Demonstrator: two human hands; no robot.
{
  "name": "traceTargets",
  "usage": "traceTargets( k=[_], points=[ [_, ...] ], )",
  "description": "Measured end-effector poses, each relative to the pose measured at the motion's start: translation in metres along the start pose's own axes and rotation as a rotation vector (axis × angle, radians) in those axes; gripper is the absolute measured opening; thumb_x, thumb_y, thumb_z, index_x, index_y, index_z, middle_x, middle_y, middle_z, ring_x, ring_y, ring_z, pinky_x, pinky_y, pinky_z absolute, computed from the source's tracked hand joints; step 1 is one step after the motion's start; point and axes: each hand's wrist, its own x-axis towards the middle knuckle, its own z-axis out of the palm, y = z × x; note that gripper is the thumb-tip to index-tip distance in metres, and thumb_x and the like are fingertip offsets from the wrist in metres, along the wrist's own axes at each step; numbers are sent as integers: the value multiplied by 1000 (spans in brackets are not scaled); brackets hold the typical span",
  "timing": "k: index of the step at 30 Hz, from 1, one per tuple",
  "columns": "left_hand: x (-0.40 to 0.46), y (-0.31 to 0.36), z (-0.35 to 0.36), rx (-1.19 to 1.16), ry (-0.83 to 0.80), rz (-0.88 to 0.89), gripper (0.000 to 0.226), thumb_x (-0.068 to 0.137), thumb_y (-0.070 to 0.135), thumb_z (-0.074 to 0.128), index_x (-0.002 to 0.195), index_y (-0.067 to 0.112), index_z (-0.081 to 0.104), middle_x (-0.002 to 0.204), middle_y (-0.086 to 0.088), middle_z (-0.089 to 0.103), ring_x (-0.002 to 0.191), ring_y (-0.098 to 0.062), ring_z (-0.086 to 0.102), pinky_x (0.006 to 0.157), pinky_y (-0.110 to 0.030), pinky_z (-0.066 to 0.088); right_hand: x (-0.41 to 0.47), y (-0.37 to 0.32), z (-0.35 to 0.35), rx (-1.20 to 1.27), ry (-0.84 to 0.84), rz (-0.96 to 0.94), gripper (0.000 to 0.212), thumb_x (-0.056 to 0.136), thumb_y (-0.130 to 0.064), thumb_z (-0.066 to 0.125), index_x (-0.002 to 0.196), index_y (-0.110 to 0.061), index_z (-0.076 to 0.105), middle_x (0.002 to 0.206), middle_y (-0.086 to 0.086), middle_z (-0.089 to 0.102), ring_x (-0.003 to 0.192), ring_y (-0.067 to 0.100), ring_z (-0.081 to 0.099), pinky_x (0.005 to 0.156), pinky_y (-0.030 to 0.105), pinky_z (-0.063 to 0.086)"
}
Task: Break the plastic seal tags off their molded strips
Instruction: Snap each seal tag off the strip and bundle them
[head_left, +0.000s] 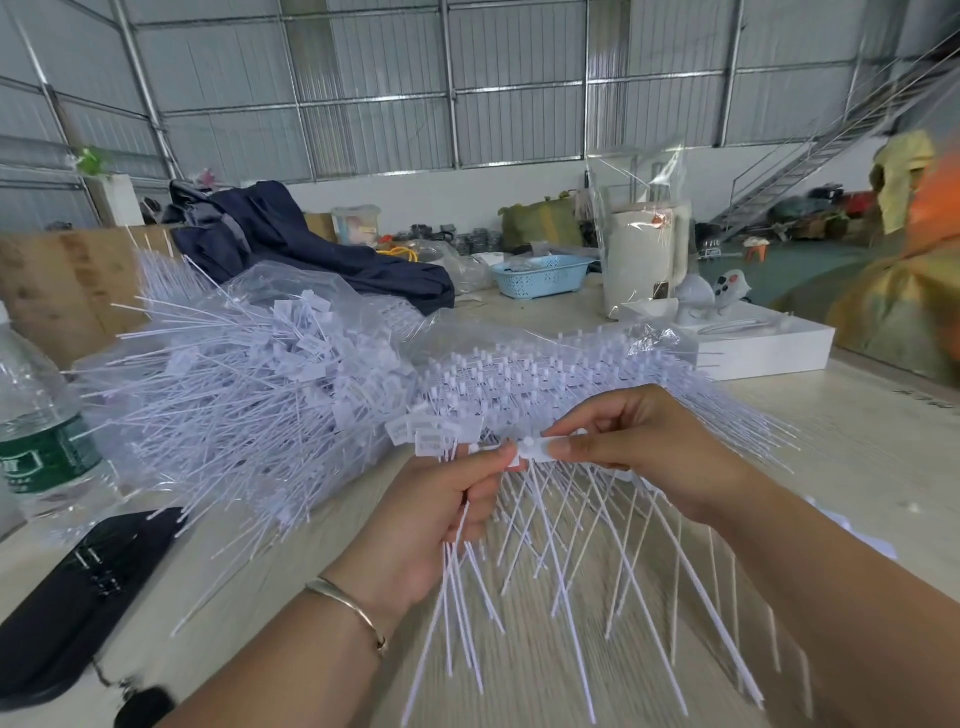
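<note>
Fingers of the left hand (441, 514) are curled round a bundle of freed seal tags (431, 436), their flat heads fanned above the thumb and their thin tails hanging below the palm; just to its right, the right hand (639, 452) pinches the molded strip (540, 449) between thumb and fingertips, a row of tails slanting down from it toward the table (857, 415); the two hands meet at the joint, so the step in hand looks like snapping the next tag loose.

At far left stands a water bottle (36, 431), with a dark pouch (83, 582) lying in front of it; beside them a large heap of loose tags (249, 384) spills from clear plastic, which I judge to be finished work; behind the hands, a stack of unbroken strips (545, 369) lies in its bag, still to do; so the job seems well under way but far from over; farther right sits a white box (769, 353).
</note>
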Motion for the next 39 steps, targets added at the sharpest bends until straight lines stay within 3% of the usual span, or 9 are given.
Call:
traceTargets(
  k=[9, 12, 15, 19, 22, 27, 32, 37, 39],
  points=[
    [-2, 5, 2, 132, -193, -119, 10, 63, 21, 78, 57, 18, 70, 48, 8, 27, 37, -5, 20, 36, -16, 15, 0, -8, -14, -50, -176, 108, 19, 55, -13, 82, 73, -7, 78, 51, 11, 44, 47, 13, 29, 46, 17, 26],
    [-4, 6, 3, 189, -289, -192, 22, 64, 16, 70, 47, 22, 58, 47, 8, 24, 36, -5, 18, 35, -16, 14, 1, -8, -12, -46, -276, 135, 13, 54, -14, 76, 67, -10, 77, 40, 1, 36, 43, 11, 25, 44, 18, 23],
    [-8, 8, 6, 210, -363, -222, 25, 55, 20, 68, 54, 21, 43, 52, 4, 17, 37, -6, 15, 34, -15, 15, 1, -9, -6, -10, -380, 151, 11, 55, -9, 73, 65, -9, 76, 38, -2, 35, 41, 9, 24, 45, 19, 22],
    [-8, 13, -5, 150, -417, -233, 41, 56, 15, 65, 62, 20, 24, 50, 6, 17, 36, -5, 14, 35, -16, 10, 1, -9, -18, 38, -303, 158, 16, 44, -14, 73, 58, -7, 73, 54, 14, 49, 52, 23, 34, 53, 25, 23],
    [-6, 15, -10, 37, -369, -206, 35, 67, 13, 70, 58, 20, 36, 52, 7, 19, 38, -4, 17, 37, -16, 12, 0, -5, -28, 17, -214, 163, 20, 54, -19, 82, 71, -9, 76, 72, 27, 44, 66, 32, 31, 59, 32, 24],
    [-2, -2, 4, -22, -168, -97, 34, 81, 25, 77, 51, 22, 61, 57, 6, 22, 44, -5, 21, 40, -16, 16, 0, 2, -14, 68, -212, 163, 18, 80, 1, 67, 96, -5, 65, 59, 2, 51, 55, 14, 37, 57, 31, 22],
    [5, -11, 1, -191, 45, -128, 42, 86, 56, 54, 68, 19, 43, 57, 4, 32, 40, -6, 23, 31, -16, 20, -1, 0, -9, 85, -107, 189, 25, 73, 13, 59, 93, -1, 62, 59, 3, 57, 58, 19, 42, 60, 36, 17],
    [2, -10, 4, -95, 49, -45, 38, 77, 57, 68, 68, 20, 61, 60, 4, 27, 42, -6, 20, 33, -16, 18, -3, -6, -4, -18, -126, 107, 30, 77, 20, 60, 96, -1, 70, 74, 11, 67, 65, 17, 57, 60, 24, 38],
    [1, -9, 4, -94, 19, -20, 42, 69, 52, 77, 86, 14, 74, 61, 5, 27, 43, -6, 20, 34, -16, 18, -3, -7, 1, -93, -119, 77, 31, 76, 18, 64, 97, -3, 73, 81, 16, 69, 71, 16, 61, 68, 22, 46]
  ],
)
